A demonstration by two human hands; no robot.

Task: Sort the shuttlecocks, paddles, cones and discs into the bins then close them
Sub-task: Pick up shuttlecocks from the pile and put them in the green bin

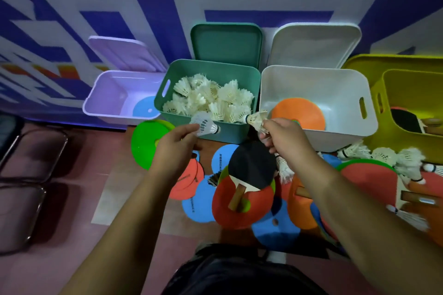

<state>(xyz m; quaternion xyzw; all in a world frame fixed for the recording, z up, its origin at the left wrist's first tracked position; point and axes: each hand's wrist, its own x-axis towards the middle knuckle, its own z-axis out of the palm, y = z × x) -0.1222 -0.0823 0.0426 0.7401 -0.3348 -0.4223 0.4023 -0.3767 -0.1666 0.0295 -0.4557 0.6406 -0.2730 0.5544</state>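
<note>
Two shuttlecocks are up at the front rim of the green bin, one in each hand. On my feed the left hand pinches a white mesh shuttlecock by its skirt, cork pointing right, just in front of the bin's front wall. The right hand has its fingers closed on a feather shuttlecock, held over the bin's near right corner with the cork pointing left.

The green bin holds a heap of feather shuttlecocks, and its lid stands propped behind it. To its left, a lilac bin holds a blue disc. To its right, a white bin holds an orange cone. A yellow bin beyond that holds a paddle.

Below the hands I see a black paddle lying on a pile of red, blue and orange discs. A green cone stack sits at the left, and loose shuttlecocks lie at the right.
</note>
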